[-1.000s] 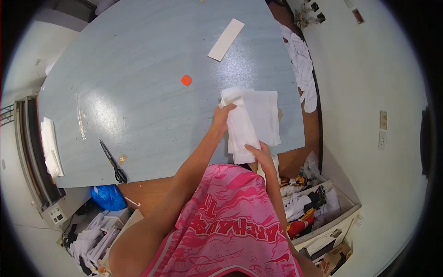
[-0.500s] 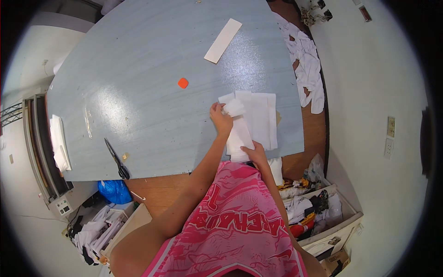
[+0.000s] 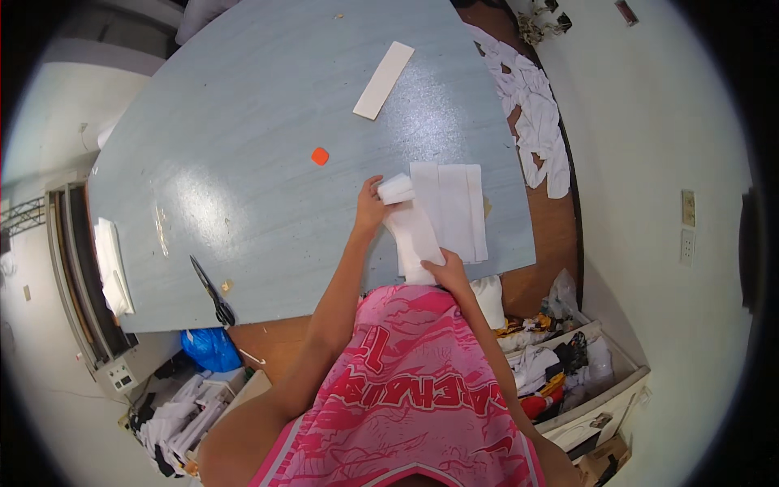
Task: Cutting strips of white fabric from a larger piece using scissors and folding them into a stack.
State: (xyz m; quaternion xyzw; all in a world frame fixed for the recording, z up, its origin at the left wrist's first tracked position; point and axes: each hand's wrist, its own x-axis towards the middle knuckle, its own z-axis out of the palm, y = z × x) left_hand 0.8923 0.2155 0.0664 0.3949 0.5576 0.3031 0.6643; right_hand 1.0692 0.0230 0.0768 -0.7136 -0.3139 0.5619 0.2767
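Near the front edge of the table, a long white cloth strip point(image 3: 415, 229) lies beneath both of my hands. My left hand point(image 3: 372, 208) is closed on its far end, which is folded or rolled over into a thick flap point(image 3: 396, 189); the fingertips are partly hidden behind it. My right hand point(image 3: 445, 269) grips the strip's near right edge, thumb on top and the other fingers mostly out of sight. Just right of the strip, several flat white cloth pieces point(image 3: 461, 207) lie side by side or overlapping.
On the blue-grey table point(image 3: 260, 122) are a pale flat bar point(image 3: 384, 80), an orange rounded square point(image 3: 320, 156) and black scissors point(image 3: 213, 290). White cloth point(image 3: 113, 266) lies at the left edge. Bins of cloth point(image 3: 560, 373) stand below right; white garments point(image 3: 535, 122) lie beyond the table's right edge.
My left hand has moved slightly left with the strip's far end, which now looks more compactly folded. My right hand stays at the near edge. The view has shifted a little.
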